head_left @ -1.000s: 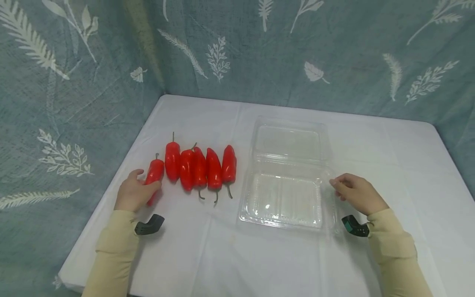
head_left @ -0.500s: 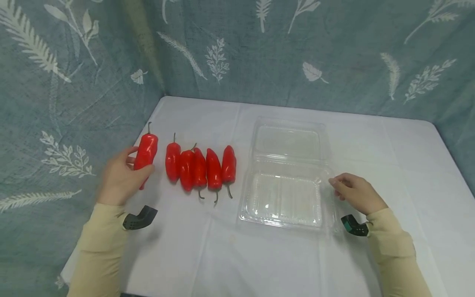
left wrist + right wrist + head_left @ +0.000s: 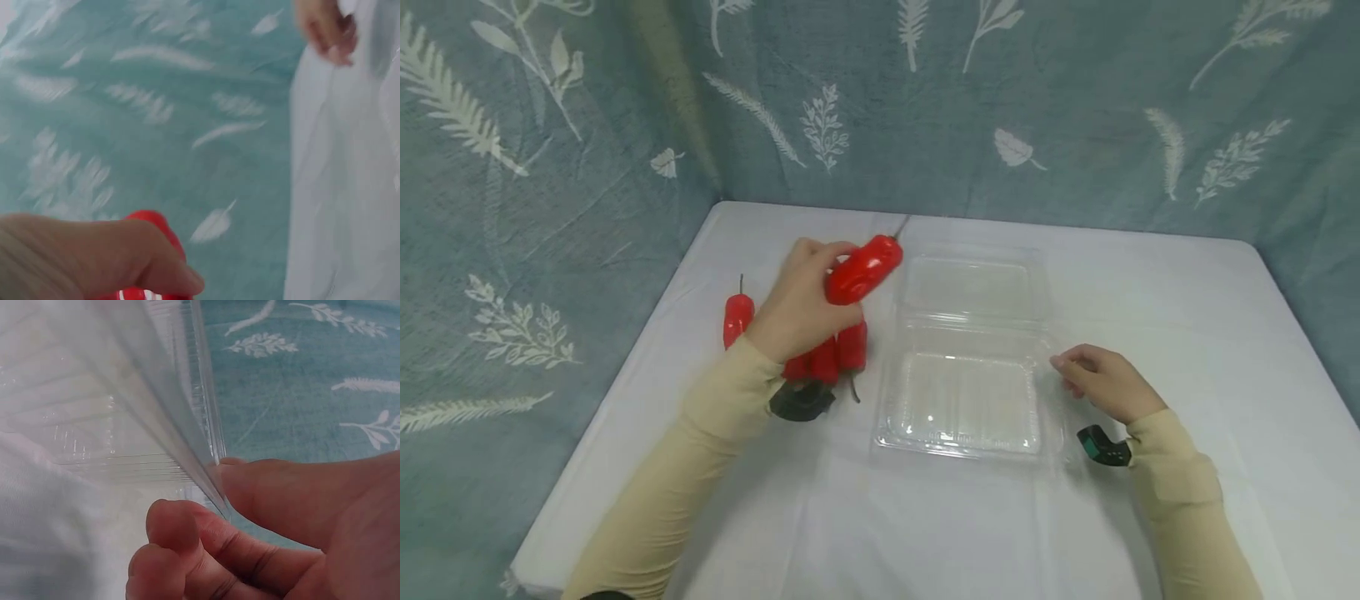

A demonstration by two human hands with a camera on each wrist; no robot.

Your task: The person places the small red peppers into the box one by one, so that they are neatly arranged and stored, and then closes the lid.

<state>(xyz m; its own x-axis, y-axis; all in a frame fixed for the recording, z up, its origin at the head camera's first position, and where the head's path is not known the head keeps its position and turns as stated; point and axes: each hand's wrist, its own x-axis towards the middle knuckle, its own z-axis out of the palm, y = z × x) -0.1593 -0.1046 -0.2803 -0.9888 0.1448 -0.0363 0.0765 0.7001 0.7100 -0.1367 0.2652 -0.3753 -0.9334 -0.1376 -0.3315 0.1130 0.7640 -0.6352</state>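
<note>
My left hand (image 3: pixel 801 304) grips a red pepper (image 3: pixel 867 268) in the air, its stem pointing up and right. The left wrist view shows my thumb (image 3: pixel 144 256) across this pepper, most of which is hidden. Under that hand, several more red peppers (image 3: pixel 852 348) lie on the table, partly covered by hand and sleeve. An opened clear plastic clamshell container (image 3: pixel 955 452) lies flat in the middle, lid half at the back. At its right edge my right hand (image 3: pixel 1105 383) pinches the rim (image 3: pixel 209 475) between thumb and fingers.
A white cloth covers the table (image 3: pixel 887 525). Blue-green fabric with white leaf prints (image 3: pixel 925 142) hangs behind it and on the left. One pepper (image 3: pixel 739 317) lies at the left end of the row.
My left hand has picked the leftmost pepper up off the table and carried it right, over the others, toward the container. The right hand stays at the container's edge.
</note>
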